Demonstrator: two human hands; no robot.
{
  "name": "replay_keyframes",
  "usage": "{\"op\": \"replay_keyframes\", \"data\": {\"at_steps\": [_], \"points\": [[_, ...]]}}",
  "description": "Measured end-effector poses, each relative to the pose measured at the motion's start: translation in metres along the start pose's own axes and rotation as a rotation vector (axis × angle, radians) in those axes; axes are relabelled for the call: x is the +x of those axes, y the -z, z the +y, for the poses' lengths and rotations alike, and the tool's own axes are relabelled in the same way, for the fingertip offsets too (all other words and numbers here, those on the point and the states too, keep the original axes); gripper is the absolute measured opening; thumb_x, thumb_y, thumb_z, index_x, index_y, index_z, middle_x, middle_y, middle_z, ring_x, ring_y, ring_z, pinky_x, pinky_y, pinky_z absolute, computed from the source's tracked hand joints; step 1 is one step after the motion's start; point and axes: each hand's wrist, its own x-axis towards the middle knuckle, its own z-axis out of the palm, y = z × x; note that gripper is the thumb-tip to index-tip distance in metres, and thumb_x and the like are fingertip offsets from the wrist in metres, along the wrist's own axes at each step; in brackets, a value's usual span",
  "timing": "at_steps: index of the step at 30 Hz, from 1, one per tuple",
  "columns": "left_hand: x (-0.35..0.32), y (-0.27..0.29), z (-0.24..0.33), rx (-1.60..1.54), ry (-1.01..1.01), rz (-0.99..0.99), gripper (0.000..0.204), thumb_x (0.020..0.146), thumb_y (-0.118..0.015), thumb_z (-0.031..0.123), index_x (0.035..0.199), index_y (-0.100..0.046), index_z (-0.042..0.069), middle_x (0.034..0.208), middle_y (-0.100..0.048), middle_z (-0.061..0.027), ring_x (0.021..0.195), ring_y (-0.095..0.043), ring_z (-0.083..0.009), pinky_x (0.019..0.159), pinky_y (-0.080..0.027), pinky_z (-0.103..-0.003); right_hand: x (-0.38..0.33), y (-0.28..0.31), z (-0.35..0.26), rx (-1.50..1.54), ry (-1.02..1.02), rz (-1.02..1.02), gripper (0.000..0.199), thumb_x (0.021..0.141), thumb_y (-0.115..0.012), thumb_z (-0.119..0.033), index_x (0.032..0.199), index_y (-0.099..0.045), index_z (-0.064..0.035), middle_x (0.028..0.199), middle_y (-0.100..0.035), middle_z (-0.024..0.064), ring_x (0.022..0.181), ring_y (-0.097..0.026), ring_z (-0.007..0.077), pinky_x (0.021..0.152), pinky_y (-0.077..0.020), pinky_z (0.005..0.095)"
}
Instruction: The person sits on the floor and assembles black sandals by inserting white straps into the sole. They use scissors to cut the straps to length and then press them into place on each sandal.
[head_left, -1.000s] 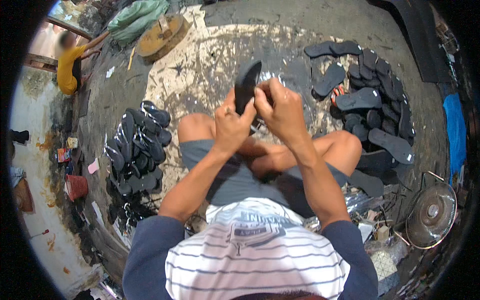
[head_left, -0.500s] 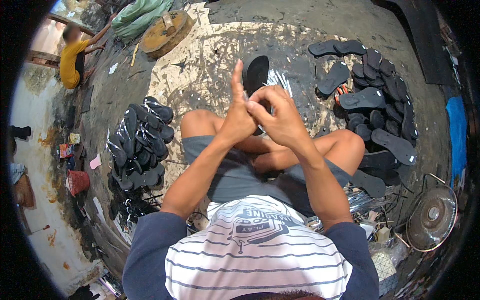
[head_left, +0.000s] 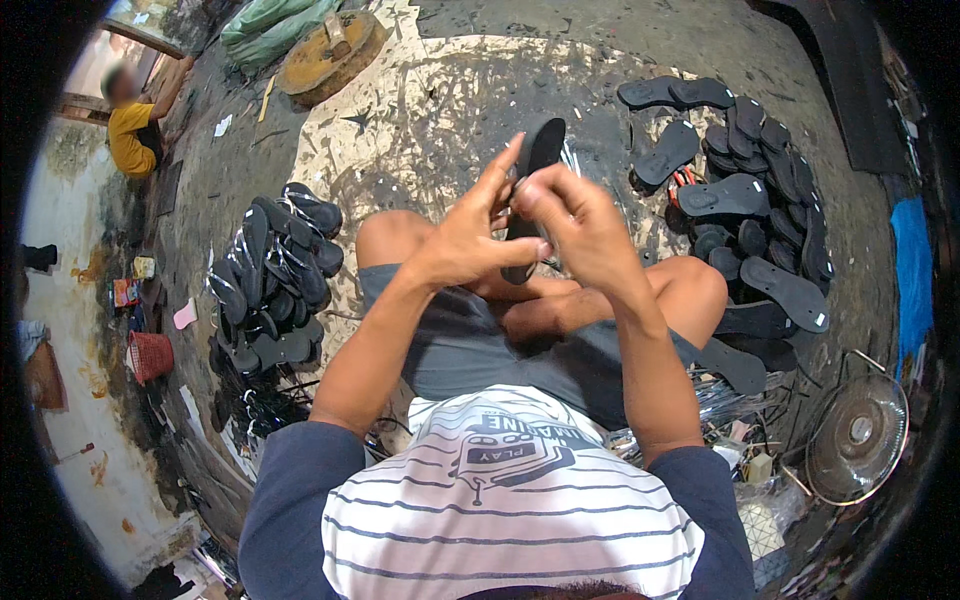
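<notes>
A black sandal sole (head_left: 543,143) stands tilted, almost edge-on, above my crossed legs. My left hand (head_left: 455,240) grips it, with the thumb across its lower part and the fingers along its left side. Curled and slightly blurred, my right hand (head_left: 580,220) is at the sole's right side near its middle. Whatever sits between those right fingertips is hidden. Behind the sole, a few thin white strips (head_left: 570,160) show on the floor mat.
Dark sandals with straps (head_left: 258,265) are heaped at left. Black soles (head_left: 720,195) form a large pile at right, near orange-handled tools (head_left: 684,178). A fan (head_left: 858,440) stands lower right. A round block (head_left: 330,55) lies far left, near another person (head_left: 132,130) in yellow.
The sole has turned from face-up to nearly edge-on. My left thumb has swung right across it, and my right hand has shifted slightly right, away from the left fingers.
</notes>
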Motion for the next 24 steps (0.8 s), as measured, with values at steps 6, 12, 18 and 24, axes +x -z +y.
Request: {"op": "replay_keyframes", "data": {"at_steps": [6,12,18,24], "points": [[0.001,0.005,-0.002,0.017,0.132,0.147,0.056,0.099,-0.053,-0.004,0.152,-0.035,-0.007,0.137,-0.058,-0.0174,0.125,-0.057,-0.0191,0.106,-0.048,-0.032,-0.002,0.004,-0.005,-0.121,0.051,0.11,0.018,0.102,-0.061,-0.012,0.113,-0.065,0.0006,0.095,-0.07,0.0057,0.085,-0.067,0.0101,0.073,-0.0546,0.0281],[0.0,-0.007,-0.005,0.08,-0.036,0.298,0.054,0.096,-0.054,-0.004,0.149,-0.043,-0.005,0.117,-0.068,-0.0095,0.102,-0.063,-0.0079,0.086,-0.054,-0.024,-0.006,0.0,-0.02,-0.379,0.004,0.178,0.021,0.091,-0.07,-0.019,0.102,-0.066,-0.0022,0.094,-0.072,0.0188,0.09,-0.071,0.0367,0.077,-0.0545,0.044],[0.001,-0.011,0.002,0.153,-0.068,0.28,0.051,0.096,-0.055,-0.003,0.146,-0.048,-0.005,0.117,-0.068,-0.008,0.101,-0.062,-0.0066,0.085,-0.053,-0.023,-0.001,-0.005,-0.013,-0.597,0.304,0.304,0.016,0.085,-0.072,-0.016,0.092,-0.064,-0.0048,0.081,-0.069,0.0144,0.076,-0.067,0.0367,0.069,-0.0507,0.0474],[0.0,-0.014,0.009,0.371,-0.044,0.293,0.051,0.097,-0.056,0.0,0.147,-0.047,-0.004,0.12,-0.068,-0.011,0.106,-0.061,-0.0106,0.088,-0.051,-0.026,0.003,-0.005,-0.008,-0.612,0.338,0.282,0.015,0.085,-0.071,-0.016,0.09,-0.062,-0.0036,0.087,-0.069,0.0143,0.084,-0.066,0.0374,0.075,-0.0479,0.048]]}}
